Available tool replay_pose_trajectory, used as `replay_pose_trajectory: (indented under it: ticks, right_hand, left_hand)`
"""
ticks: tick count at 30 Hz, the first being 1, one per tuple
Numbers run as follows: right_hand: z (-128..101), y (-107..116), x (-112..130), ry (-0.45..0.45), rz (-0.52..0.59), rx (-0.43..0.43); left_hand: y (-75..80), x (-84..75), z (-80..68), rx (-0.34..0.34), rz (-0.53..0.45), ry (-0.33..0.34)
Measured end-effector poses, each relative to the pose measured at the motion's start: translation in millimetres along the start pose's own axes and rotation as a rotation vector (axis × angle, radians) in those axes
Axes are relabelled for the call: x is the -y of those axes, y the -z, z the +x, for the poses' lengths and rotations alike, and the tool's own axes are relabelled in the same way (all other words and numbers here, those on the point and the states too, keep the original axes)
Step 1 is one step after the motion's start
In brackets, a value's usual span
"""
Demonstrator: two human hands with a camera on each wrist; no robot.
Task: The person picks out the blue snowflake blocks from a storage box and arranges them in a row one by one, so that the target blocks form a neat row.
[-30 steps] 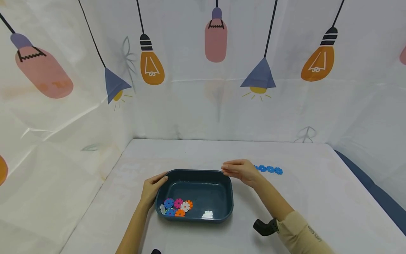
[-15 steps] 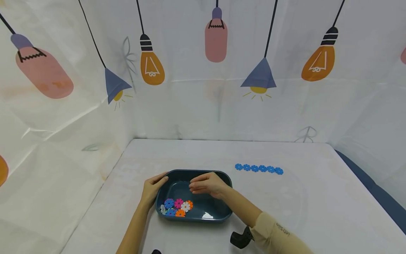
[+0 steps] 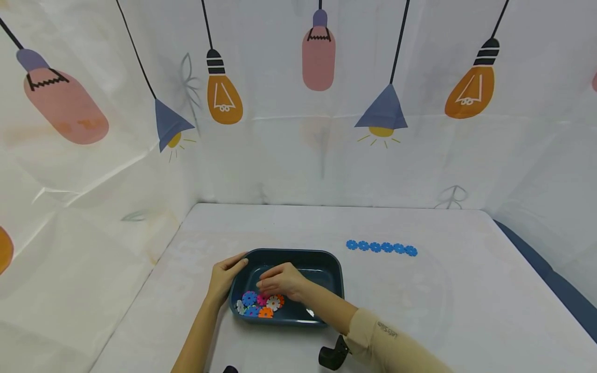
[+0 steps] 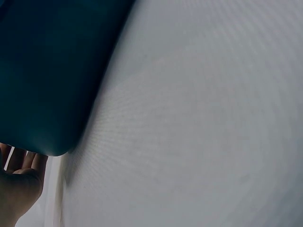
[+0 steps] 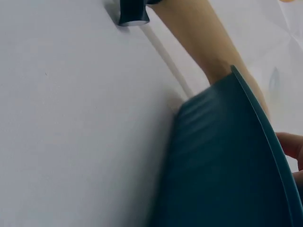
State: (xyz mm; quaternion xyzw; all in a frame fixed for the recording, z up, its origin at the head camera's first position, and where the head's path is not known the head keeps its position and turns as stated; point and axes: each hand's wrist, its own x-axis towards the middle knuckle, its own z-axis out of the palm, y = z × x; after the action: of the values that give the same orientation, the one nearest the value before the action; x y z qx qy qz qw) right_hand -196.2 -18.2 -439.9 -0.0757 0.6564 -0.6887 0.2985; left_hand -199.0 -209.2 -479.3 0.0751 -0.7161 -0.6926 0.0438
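- A dark teal rectangular tray (image 3: 289,256) sits on the white table (image 3: 457,290), left of the table's middle and well short of its far edge.
- Notched flower-shaped discs lie heaped in the tray's near-left corner: a blue disc (image 3: 249,298), a pink disc (image 3: 261,301), a white disc (image 3: 273,303), orange discs (image 3: 266,312) and a pale disc (image 3: 240,307) by the left wall. Some overlap.
- A row of six blue flower discs (image 3: 387,247) lies right of the tray, towards the table's far edge; whether they interlock I cannot tell.
- The left hand (image 3: 226,280) grasps the tray at its far-left corner, thumb over the rim, fingers against the outer wall.
- The right hand (image 3: 284,282) hangs over the heap, fingertips just by the pink disc. Its fingers look relaxed and no disc shows between them; contact is unclear.
- For good handling, the left hand should brace the tray without tipping it.
- The right fingertips would do best to come down steeply, thumb and forefinger on opposite edges of one disc, sliding it off its neighbours before lifting.
- The right forearm crosses the tray's near-right corner and should clear that rim.
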Motion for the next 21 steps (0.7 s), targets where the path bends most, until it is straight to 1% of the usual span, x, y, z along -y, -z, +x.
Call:
replay_pose_trajectory:
  ticks: [7,10,14,21]
  right_hand:
    - [1,-16,-7,-0.024,-0.071,0.0]
    - [0,-20,-9,-0.036,-0.083,0.023]
    - [0,-25,-9,-0.032,-0.088,0.066]
    - [3,-30,-12,-0.024,-0.092,0.101]
  left_hand:
    - [-0.2,0.4,-0.8,-0.012,0.019,-0.03]
    - [0.6,1.3,-1.2,-0.016,0.007,-0.039]
    - [1.8,1.4,-1.2,-0.019,-0.002,-0.034]
    - [1.1,0.7,0.7,-0.016,-0.003,-0.033]
